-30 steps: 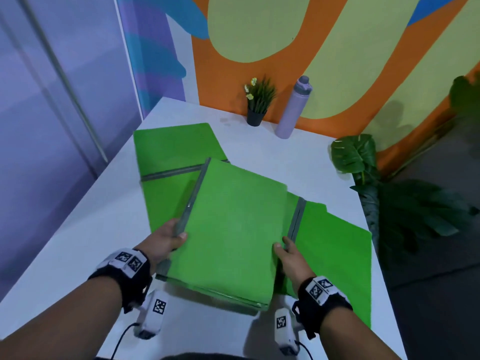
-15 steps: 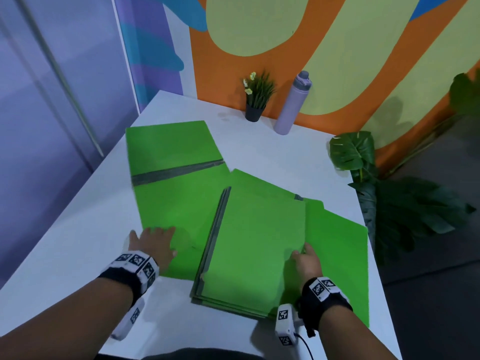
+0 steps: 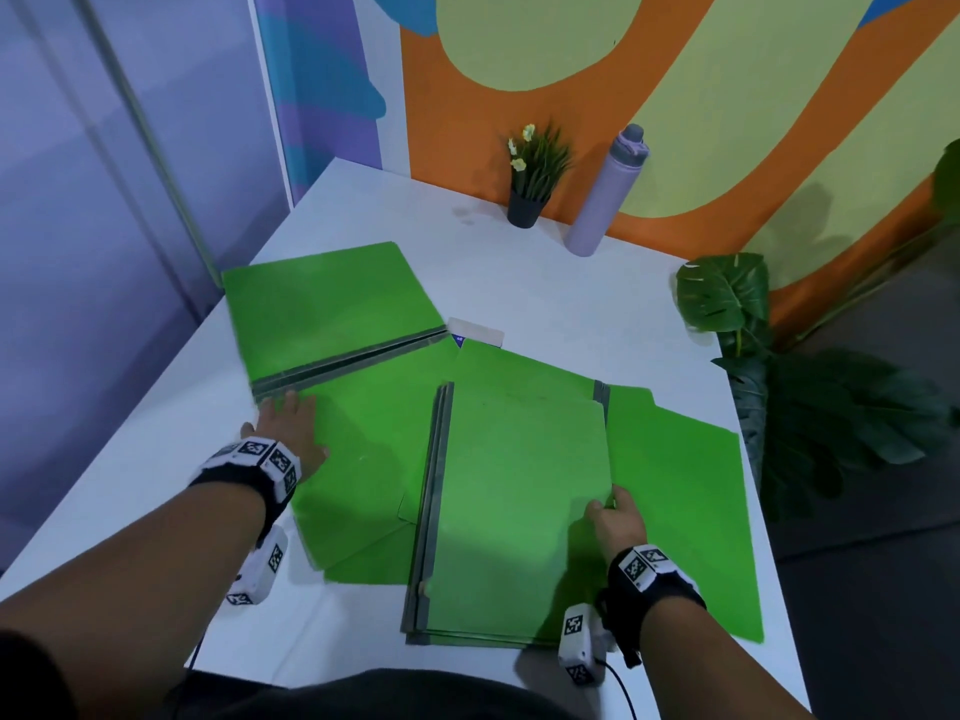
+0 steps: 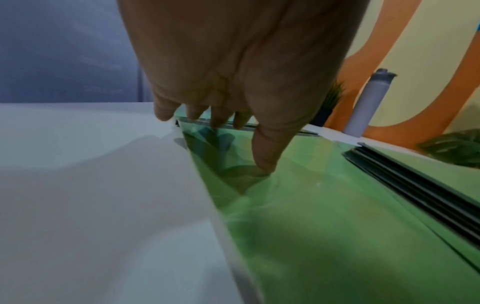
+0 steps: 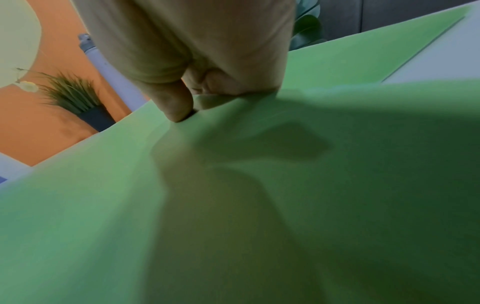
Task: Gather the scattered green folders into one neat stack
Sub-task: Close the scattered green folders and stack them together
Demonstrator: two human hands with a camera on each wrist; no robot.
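Left of the white table (image 3: 545, 298) runs a pale purple wall, then a blue and purple striped panel at the corner. My left hand (image 3: 291, 433) lies flat with released, straight fingers on the open folder (image 3: 332, 324), which sprawls over the table's left half, its grey spine crossing just beyond my fingertips (image 4: 262, 162). A small white card (image 3: 475, 330) peeks out on the table past that folder's far corner. Nearer me, toward the table's middle, sits the stack of folders (image 3: 519, 501), grey spines lined up on its left edge. My right hand (image 3: 615, 522) has its grip on the stack's right edge, thumb on top and fingers curled under the cover. Beneath the stack another open folder (image 3: 685, 511) spreads toward the table's right edge. At the table's far edge stand a small potted plant (image 3: 532, 174) and, right of it, a lilac bottle (image 3: 605, 192), both against an orange and yellow-green painted wall. Off the table's right side grows a big leafy plant (image 3: 727, 293).
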